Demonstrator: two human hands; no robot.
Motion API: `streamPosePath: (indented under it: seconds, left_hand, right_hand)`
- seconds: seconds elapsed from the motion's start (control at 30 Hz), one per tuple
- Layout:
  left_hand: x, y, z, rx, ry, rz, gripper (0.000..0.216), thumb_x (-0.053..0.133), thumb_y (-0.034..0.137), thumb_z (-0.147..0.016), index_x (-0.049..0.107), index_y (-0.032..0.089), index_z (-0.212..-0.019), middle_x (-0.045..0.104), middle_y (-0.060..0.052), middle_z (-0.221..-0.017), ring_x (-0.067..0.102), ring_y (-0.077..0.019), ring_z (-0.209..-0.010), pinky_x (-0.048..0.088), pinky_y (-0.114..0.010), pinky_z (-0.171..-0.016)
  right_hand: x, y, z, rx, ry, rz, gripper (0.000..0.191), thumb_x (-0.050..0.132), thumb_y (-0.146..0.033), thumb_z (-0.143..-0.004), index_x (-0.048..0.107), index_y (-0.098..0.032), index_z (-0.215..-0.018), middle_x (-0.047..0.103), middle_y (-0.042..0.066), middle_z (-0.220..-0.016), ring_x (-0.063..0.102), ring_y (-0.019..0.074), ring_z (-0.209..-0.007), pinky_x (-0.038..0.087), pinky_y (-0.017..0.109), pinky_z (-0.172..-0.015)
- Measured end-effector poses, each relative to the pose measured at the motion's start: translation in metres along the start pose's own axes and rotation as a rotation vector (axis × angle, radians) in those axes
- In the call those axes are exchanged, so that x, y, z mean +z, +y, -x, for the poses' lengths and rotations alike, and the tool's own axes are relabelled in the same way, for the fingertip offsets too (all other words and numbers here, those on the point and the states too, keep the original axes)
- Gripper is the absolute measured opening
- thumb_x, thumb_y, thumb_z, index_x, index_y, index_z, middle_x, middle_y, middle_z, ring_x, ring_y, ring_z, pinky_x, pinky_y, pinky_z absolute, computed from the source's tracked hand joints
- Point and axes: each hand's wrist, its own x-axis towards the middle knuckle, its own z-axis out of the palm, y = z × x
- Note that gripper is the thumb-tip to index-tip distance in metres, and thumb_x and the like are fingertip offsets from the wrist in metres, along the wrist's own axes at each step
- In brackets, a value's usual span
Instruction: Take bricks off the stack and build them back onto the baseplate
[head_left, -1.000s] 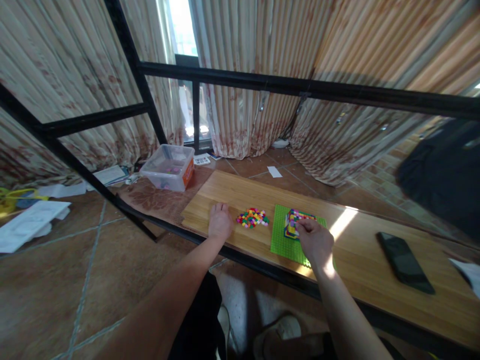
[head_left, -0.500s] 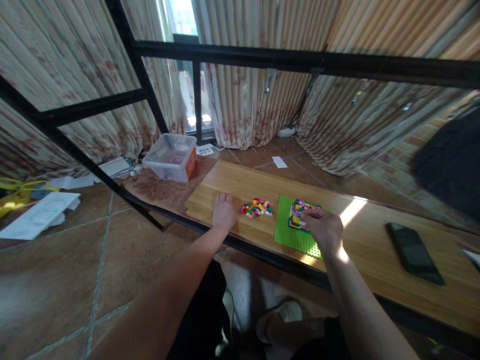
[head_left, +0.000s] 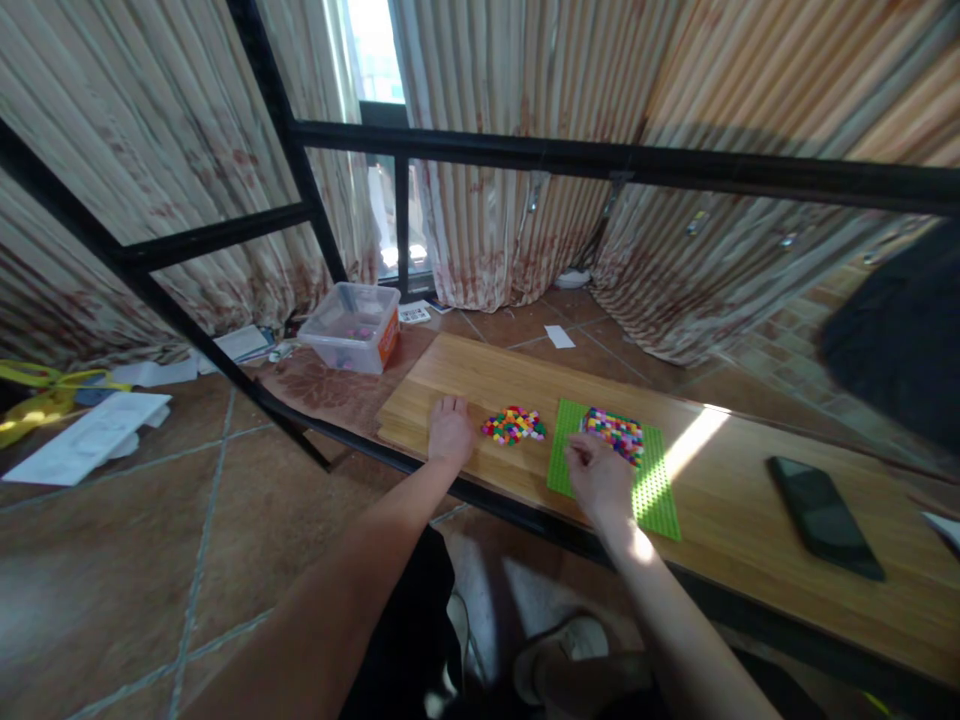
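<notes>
My left hand lies on the wooden tabletop, its fingers stretched out and holding nothing. Just right of it is a loose pile of small coloured building bricks. A green baseplate lies to the right of the pile. On it stands a block built of multicoloured bricks, part of its near left side covered by my right hand. My right hand is over the plate's left half, beside the block, with fingertips bunched together. Whether a small brick is between them cannot be made out.
A dark phone lies on the wooden tabletop to the right. Beyond the left end stands a clear plastic box with some pieces inside. A black metal frame runs across. White packaging lies on the floor at left.
My right hand has moved left from over the brick block toward the plate's left edge, uncovering more of the block. My left hand stays in place. The view has shifted slightly.
</notes>
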Motion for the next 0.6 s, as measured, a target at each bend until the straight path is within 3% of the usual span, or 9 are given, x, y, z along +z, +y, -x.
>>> streamPosePath:
  seconds: [0.23, 0.6]
  left_hand:
    - [0.000, 0.000, 0.000, -0.014, -0.002, 0.017, 0.029, 0.041, 0.011, -0.087, 0.062, 0.014, -0.108, 0.060, -0.011, -0.105, 0.051, -0.0252, -0.100, 0.042, -0.036, -0.092]
    - [-0.003, 0.001, -0.001, -0.002, 0.004, -0.020, 0.028, 0.042, 0.012, -0.087, 0.062, 0.013, -0.107, 0.061, -0.011, -0.103, 0.053, -0.0255, -0.100, 0.042, -0.036, -0.092]
  right_hand:
    - [0.041, -0.018, -0.003, -0.137, -0.158, 0.241, 0.034, 0.039, -0.017, -0.090, 0.067, -0.018, -0.109, 0.067, 0.010, -0.098, 0.063, 0.0169, -0.078, 0.044, 0.027, -0.071]
    - [0.046, -0.017, -0.023, -0.116, -0.273, 0.357, 0.025, 0.041, -0.014, -0.092, 0.064, -0.014, -0.100, 0.066, 0.012, -0.100, 0.064, 0.0167, -0.088, 0.044, 0.025, -0.076]
